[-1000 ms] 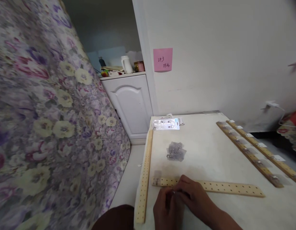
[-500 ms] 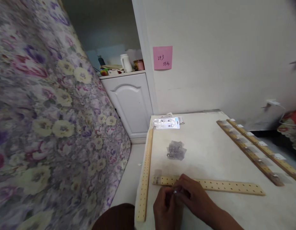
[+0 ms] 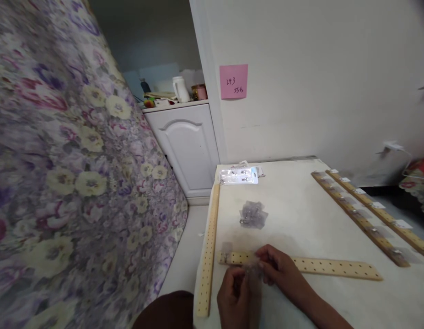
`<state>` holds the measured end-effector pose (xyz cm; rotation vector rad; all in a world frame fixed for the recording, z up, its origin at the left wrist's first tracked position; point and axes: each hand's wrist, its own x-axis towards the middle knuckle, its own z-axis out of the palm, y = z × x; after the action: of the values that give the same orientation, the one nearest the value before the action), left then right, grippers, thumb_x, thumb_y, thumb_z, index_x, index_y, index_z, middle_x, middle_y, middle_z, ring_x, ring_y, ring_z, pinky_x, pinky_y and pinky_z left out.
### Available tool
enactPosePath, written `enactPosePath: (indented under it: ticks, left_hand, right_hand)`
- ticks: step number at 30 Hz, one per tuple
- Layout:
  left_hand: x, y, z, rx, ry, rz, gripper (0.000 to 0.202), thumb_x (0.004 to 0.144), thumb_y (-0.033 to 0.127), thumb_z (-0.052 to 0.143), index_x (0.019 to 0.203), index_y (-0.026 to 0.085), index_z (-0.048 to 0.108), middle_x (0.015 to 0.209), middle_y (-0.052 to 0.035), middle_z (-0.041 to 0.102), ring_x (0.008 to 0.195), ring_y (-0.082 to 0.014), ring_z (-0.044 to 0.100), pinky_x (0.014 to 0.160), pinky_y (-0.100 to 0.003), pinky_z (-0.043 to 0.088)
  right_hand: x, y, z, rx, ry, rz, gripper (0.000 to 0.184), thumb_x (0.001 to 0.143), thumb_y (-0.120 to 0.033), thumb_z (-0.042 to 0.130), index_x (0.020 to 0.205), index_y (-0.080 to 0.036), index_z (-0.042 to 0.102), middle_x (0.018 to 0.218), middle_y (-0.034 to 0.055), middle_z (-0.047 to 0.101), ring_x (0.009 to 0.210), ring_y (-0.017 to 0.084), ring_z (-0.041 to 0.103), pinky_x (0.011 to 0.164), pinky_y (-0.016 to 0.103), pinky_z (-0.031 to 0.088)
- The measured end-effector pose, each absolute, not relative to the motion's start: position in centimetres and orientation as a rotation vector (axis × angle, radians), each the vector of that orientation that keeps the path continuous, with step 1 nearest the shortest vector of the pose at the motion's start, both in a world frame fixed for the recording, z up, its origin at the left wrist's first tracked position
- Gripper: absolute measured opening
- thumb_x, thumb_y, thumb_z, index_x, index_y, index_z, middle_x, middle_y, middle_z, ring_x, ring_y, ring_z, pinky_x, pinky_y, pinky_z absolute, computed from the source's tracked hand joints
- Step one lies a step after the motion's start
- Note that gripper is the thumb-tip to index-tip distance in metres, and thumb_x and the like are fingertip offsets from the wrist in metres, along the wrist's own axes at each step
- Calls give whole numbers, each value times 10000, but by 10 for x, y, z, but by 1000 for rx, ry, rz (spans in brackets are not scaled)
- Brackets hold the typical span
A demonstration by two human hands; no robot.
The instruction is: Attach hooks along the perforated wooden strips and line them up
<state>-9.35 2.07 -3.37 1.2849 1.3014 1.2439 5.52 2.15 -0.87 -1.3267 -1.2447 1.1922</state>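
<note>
My left hand (image 3: 234, 294) is closed, its thumb and forefinger pinching a small see-through plastic piece (image 3: 254, 273). My right hand (image 3: 282, 272) has its fingertips drawn together at the far edge of that same piece, which is blurred. Right behind both hands lies a pale wooden strip (image 3: 335, 266) with rows of holes, partly hidden by the right hand. At its left end, a clear plastic piece with small metal bits (image 3: 226, 257) sits on the strip. Farther back is a pile of similar clear pieces (image 3: 253, 214) with shiny metal bits.
Another holed strip (image 3: 209, 251) runs along the table's left edge. At the right lie two strips (image 3: 362, 219) (image 3: 379, 210) carrying several small clear or white pieces. Clear packaging (image 3: 239, 175) lies at the back edge by the wall. A floral curtain (image 3: 77, 183) hangs at left.
My right hand has shifted slightly right, away from my left. The clear piece now shows between them, where a shiny bit showed at the fingertips before.
</note>
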Motion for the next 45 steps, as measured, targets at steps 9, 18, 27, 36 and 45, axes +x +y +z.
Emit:
enactPosePath:
  ticks: [9, 18, 27, 36, 45]
  left_hand:
    - [-98, 16, -37, 1403, 1471, 1199, 408, 742, 601, 588, 803, 198, 588, 609, 43, 505, 566, -125, 490, 550, -217, 396]
    - [-106, 17, -55, 1767, 1555, 1177, 231, 857, 372, 464, 730, 222, 585, 725, -21, 568, 709, -180, 540, 645, -269, 406]
    - [-113, 17, -55, 2009, 1552, 1019, 169, 865, 211, 442, 785, 230, 589, 775, -32, 585, 774, -188, 550, 683, -291, 427]
    - [-109, 19, -55, 1980, 1640, 953, 216, 900, 248, 391, 806, 230, 585, 783, -30, 584, 760, -182, 578, 672, -283, 430]
    - [-108, 21, -48, 2076, 1659, 938, 189, 887, 200, 441, 929, 243, 620, 866, -31, 647, 813, -179, 623, 700, -278, 477]
  right_hand:
    - [65, 51, 4, -1436, -1555, 979, 128, 771, -200, 508, 814, -194, 628, 635, -23, 593, 624, 148, 545, 598, 255, 409]
    - [56, 83, -11, -1370, -1728, 985, 212, 763, -154, 480, 826, -177, 681, 755, 22, 702, 698, 171, 610, 644, 268, 447]
    - [53, 92, -27, -1376, -1737, 1016, 238, 772, -157, 462, 865, -175, 681, 784, 29, 708, 728, 180, 616, 673, 278, 449]
    - [55, 95, -35, -1378, -1684, 1034, 219, 783, -191, 459, 840, -174, 670, 800, 40, 701, 774, 195, 621, 712, 301, 457]
    - [57, 96, -36, -1399, -1690, 1030, 221, 792, -212, 461, 850, -172, 670, 794, 40, 693, 761, 193, 605, 712, 296, 441]
